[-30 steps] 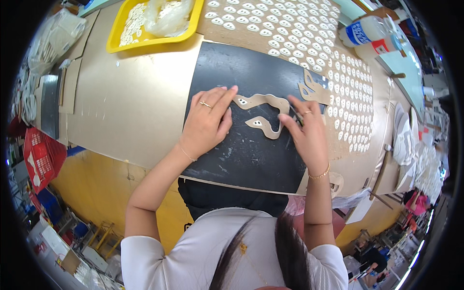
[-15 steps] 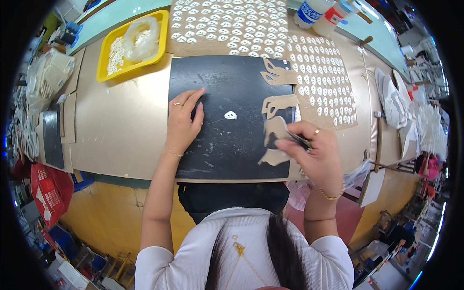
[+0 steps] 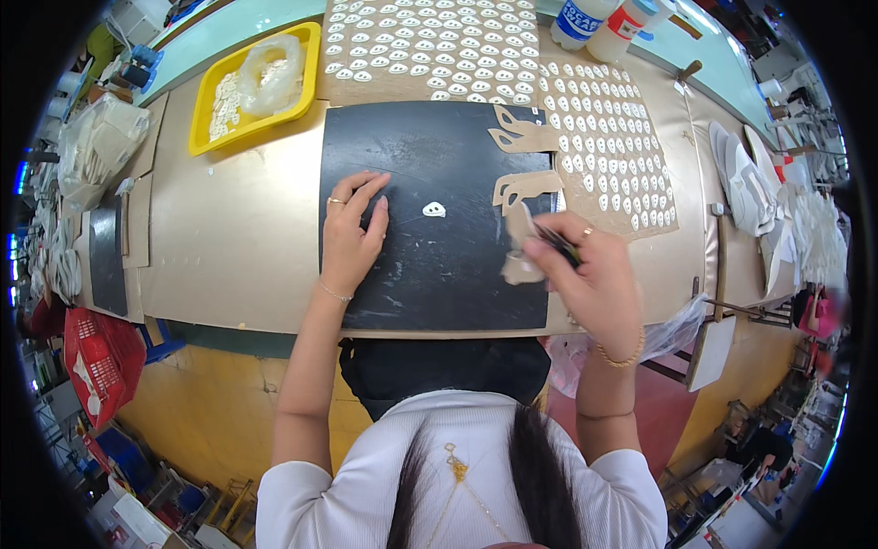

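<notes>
Blue-labelled bottle [image 3: 578, 22] bears white lettering. Right hand [image 3: 599, 274]: fingers pinching beige cut-out [image 3: 521, 269], dark tool [image 3: 560, 245] also in grip. Left hand [image 3: 351, 227]: fingers parted from thumb, on black mat [image 3: 430, 284].

The right hand [image 3: 596, 270] makes a pinch, thumb [image 3: 549, 263] and bent index finger [image 3: 560, 222] turned toward each other. Just behind that grip comes the right wrist [image 3: 624, 340], then the right forearm [image 3: 608, 389]. Well left of the grip, the left hand [image 3: 347, 224] lies back upward, fingers slanting forward and rightward, left forearm [image 3: 311, 366] behind it.
</notes>
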A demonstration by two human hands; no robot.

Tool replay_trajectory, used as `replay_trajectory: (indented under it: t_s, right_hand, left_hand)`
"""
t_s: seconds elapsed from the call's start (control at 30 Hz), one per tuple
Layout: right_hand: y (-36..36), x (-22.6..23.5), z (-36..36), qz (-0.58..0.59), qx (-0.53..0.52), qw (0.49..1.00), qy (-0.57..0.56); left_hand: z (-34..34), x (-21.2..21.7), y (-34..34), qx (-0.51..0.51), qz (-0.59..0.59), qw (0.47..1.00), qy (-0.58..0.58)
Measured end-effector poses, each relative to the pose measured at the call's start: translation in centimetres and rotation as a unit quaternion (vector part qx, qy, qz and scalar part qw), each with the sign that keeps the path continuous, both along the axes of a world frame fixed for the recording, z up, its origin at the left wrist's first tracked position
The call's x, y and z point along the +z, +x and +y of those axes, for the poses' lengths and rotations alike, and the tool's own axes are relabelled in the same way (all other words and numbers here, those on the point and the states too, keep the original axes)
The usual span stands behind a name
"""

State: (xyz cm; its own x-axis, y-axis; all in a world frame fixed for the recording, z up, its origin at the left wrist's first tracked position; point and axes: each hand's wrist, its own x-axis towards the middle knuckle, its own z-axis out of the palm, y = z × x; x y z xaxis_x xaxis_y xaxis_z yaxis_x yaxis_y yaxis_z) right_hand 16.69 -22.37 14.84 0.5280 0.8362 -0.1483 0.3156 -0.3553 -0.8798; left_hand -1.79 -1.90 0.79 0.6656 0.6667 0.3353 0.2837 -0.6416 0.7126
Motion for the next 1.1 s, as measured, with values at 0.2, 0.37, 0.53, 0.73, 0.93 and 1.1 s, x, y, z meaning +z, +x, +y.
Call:
replay_trajectory:
  t_s: [0.2, 0.37, 0.53, 0.73, 0.93, 1.1]
  right_hand:
    - [0.3, -5.9, 4.7, 0.136, -0.026, 0.989, 0.060]
    - [2.5, -10.4, 4.8, 0.063, -0.060, 0.993, -0.075]
    - [1.7, -10.6, 4.7, -0.253, -0.154, 0.955, 0.021]
    - [-0.5, -10.1, 7.5, -0.218, 0.056, 0.974, -0.029]
    - [0.0, -10.4, 8.0, -0.204, 0.095, 0.968, -0.108]
    - [-0.3, -10.1, 8.0, -0.177, 0.074, 0.976, -0.099]
  left_hand:
    - [-0.7, 0.1, -0.3, 0.041, -0.067, 0.997, -0.028]
    - [-1.4, 0.1, -0.7, 0.003, -0.028, 0.999, -0.019]
    - [-1.8, 0.4, -0.5, -0.007, 0.034, 0.999, 0.028]
    - [-2.4, 0.0, -0.1, -0.008, 0.068, 0.996, 0.062]
    - [-2.4, 0.2, 0.2, -0.011, 0.086, 0.994, 0.069]
    - [-2.5, -0.1, -0.1, -0.013, 0.097, 0.993, 0.070]
